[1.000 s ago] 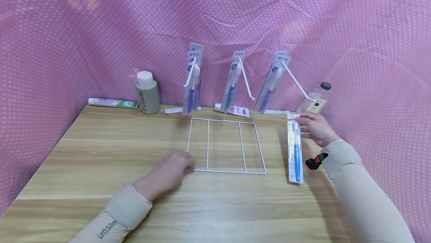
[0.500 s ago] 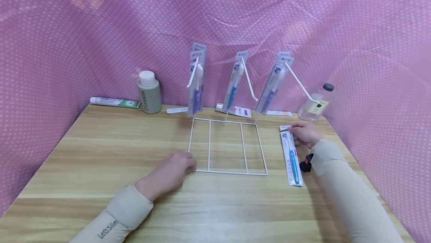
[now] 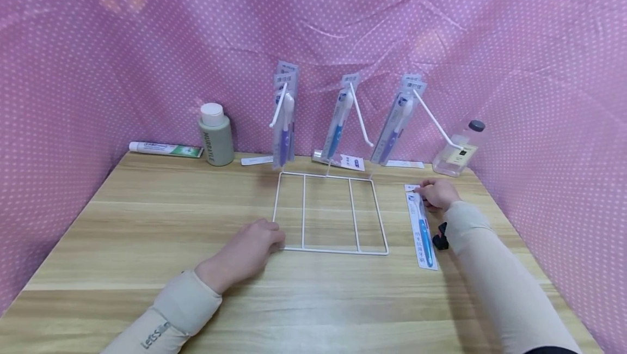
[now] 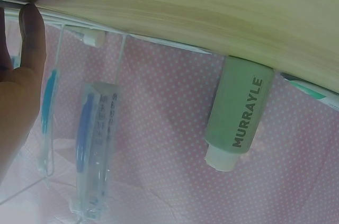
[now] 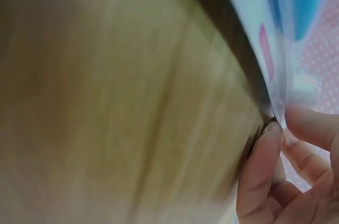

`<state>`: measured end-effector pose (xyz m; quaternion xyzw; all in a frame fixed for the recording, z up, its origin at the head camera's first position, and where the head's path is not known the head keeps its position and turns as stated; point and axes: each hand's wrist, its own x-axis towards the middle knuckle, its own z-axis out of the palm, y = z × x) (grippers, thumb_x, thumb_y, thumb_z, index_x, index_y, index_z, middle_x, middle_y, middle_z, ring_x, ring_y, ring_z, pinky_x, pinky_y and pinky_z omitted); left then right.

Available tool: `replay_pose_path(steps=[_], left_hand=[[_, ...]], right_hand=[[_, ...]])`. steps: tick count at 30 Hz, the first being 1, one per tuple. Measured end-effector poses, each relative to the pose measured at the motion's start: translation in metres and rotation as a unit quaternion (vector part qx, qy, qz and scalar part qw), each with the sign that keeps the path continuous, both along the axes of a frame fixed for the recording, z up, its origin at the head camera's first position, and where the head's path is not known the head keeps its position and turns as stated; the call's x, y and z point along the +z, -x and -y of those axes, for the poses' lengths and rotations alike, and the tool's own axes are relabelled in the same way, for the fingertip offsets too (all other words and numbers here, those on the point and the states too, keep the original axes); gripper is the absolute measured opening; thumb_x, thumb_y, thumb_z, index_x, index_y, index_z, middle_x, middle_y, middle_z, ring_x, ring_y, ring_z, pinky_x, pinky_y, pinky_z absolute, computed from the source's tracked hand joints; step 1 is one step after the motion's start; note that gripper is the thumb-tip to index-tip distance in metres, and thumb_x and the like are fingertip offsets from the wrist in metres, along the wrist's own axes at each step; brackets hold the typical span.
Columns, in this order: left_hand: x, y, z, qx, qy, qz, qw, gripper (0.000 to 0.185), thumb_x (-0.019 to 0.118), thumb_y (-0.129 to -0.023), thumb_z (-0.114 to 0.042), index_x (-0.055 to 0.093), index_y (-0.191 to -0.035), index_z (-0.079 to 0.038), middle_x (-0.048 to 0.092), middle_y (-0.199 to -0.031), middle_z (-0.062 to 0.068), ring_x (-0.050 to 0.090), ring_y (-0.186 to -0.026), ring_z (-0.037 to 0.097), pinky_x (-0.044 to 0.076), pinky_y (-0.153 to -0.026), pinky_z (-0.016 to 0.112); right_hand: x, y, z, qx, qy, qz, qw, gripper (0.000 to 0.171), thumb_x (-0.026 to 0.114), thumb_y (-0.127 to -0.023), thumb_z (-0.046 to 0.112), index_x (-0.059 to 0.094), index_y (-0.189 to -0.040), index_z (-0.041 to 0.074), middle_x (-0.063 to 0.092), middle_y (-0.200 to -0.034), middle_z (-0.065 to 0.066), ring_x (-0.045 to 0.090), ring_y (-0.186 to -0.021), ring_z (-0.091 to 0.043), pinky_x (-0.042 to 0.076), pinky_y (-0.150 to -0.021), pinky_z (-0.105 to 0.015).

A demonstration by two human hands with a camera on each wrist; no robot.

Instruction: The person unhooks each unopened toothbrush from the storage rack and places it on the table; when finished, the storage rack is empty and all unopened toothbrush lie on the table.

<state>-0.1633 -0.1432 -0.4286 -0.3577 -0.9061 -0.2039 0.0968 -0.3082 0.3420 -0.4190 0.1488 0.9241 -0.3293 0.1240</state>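
My right hand (image 3: 440, 195) pinches the top end of a packaged blue toothbrush (image 3: 425, 237) at the right of the table. In the right wrist view, thumb and finger grip the edge of its clear pack (image 5: 254, 17), the card bent away from the wood. At the front left corner of a white wire display rack (image 3: 333, 251), my left hand (image 3: 252, 248) holds the base wire. The left wrist view catches that hand's fingers (image 4: 33, 38) at the wire, partly cut off by the frame. Packaged toothbrushes (image 3: 286, 125) hang from the rack's three hooks, purple on the outer two, blue on the middle one.
Along the back edge lie a toothpaste tube (image 3: 165, 149), a green-grey bottle (image 3: 217, 139) with a white cap, another tube (image 3: 350, 162) behind the rack, and a clear bottle (image 3: 458, 152) with a dark cap. A pink dotted curtain (image 3: 313, 27) closes off the back and sides.
My right hand has moved the blue toothbrush pack lower and slightly left, away from the clear bottle, which now shows fully. My left hand stays at the rack's corner.
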Motion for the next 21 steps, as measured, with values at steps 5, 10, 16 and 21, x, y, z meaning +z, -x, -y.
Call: replay_pose_path(steps=[5,10,16,21], left_hand=[[0.001,-0.001,0.000,0.002,0.000,0.003,1.0000,0.016,0.075,-0.092,0.000,0.073,-0.085,-0.015,0.066,-0.084,-0.005,0.062,-0.082,0.015,0.060,-0.076,0.038],[0.001,-0.002,0.001,0.004,0.001,0.006,1.0000,0.015,0.075,-0.092,-0.001,0.073,-0.085,-0.014,0.067,-0.084,-0.005,0.062,-0.081,0.015,0.060,-0.076,0.037],[-0.003,0.000,0.001,0.008,0.001,0.005,1.0000,0.014,0.075,-0.092,-0.002,0.072,-0.085,-0.014,0.066,-0.084,-0.005,0.062,-0.081,0.015,0.060,-0.077,0.036],[-0.004,0.001,0.000,0.011,0.007,0.004,0.9999,0.014,0.075,-0.092,-0.002,0.073,-0.086,-0.014,0.067,-0.085,-0.005,0.063,-0.083,0.015,0.060,-0.078,0.037]], right_hand=[[0.001,0.000,-0.002,0.018,-0.001,-0.002,1.000,0.030,0.058,-0.108,0.022,0.058,-0.127,0.000,0.059,-0.077,-0.001,0.057,-0.067,-0.010,0.055,-0.058,-0.023],[-0.001,0.000,-0.006,0.027,0.026,-0.001,0.999,0.029,0.061,-0.108,0.023,0.057,-0.125,0.001,0.057,-0.071,0.001,0.055,-0.060,-0.008,0.054,-0.055,-0.023],[-0.002,0.002,-0.007,0.052,0.016,-0.009,0.998,0.030,0.065,-0.106,0.025,0.056,-0.124,0.002,0.056,-0.067,0.001,0.054,-0.058,-0.010,0.054,-0.054,-0.024],[0.006,0.001,-0.011,0.061,0.038,-0.009,0.997,0.039,0.056,-0.110,0.029,0.051,-0.134,-0.001,0.058,-0.076,-0.002,0.056,-0.065,-0.011,0.055,-0.059,-0.026]])
